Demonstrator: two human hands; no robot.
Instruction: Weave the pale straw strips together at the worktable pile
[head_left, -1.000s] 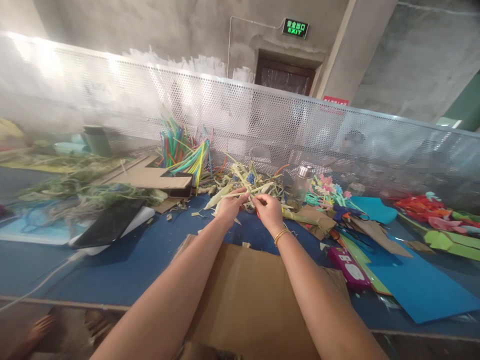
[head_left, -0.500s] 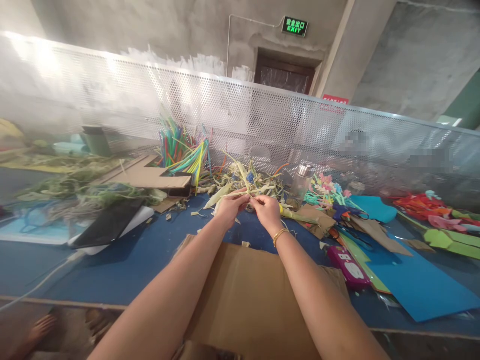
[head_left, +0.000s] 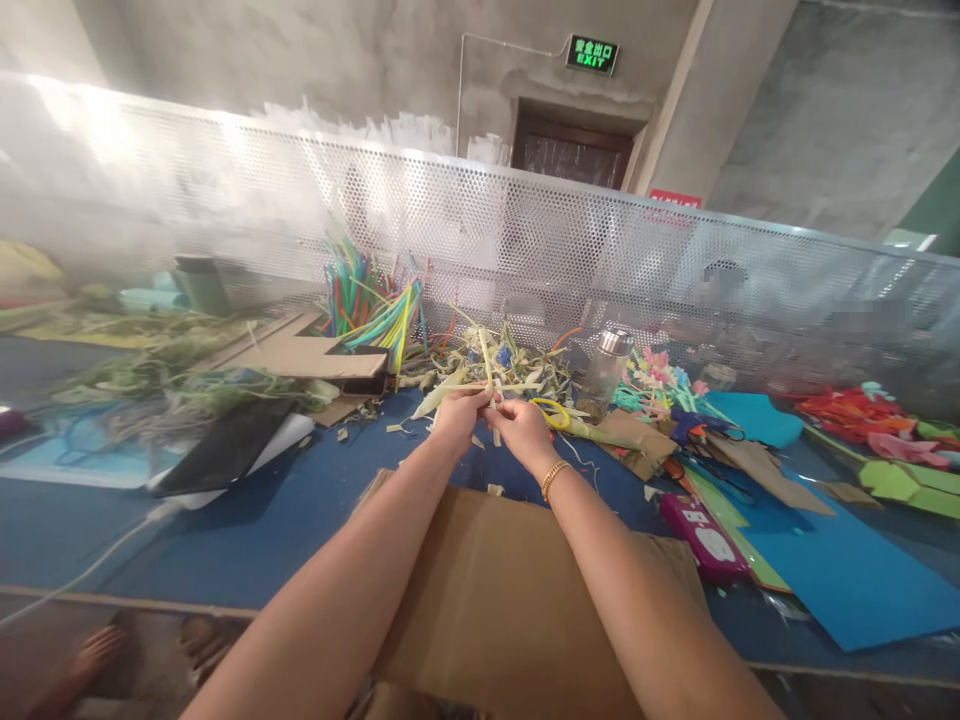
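My left hand (head_left: 456, 418) and my right hand (head_left: 523, 428) meet over the blue table, fingertips pinched together. Between them is a pale corn husk strip (head_left: 486, 358) that stands up from the fingers, with thinner pieces reaching out sideways. The exact hold is partly hidden by the fingers. Just behind lies a heap of husk scraps (head_left: 551, 368) with bits of blue in it. Yellow-handled scissors (head_left: 555, 412) rest close to my right hand. Below my forearms is a brown cardboard sheet (head_left: 502, 590).
Colourful pipe cleaners (head_left: 375, 310) stand by a cardboard box (head_left: 300, 345) at left. A glass bottle (head_left: 609, 365) stands behind the scissors. Blue foam sheets (head_left: 862, 570) and a purple case (head_left: 703, 538) lie at right, a black tablet-like panel (head_left: 225, 450) at left. A perforated metal screen (head_left: 450, 210) closes the back.
Both hands stay together on the husk strip. My right hand has shifted slightly left and down, and its fingers have turned, so the yellow scissors handle shows more. The view has moved a little.
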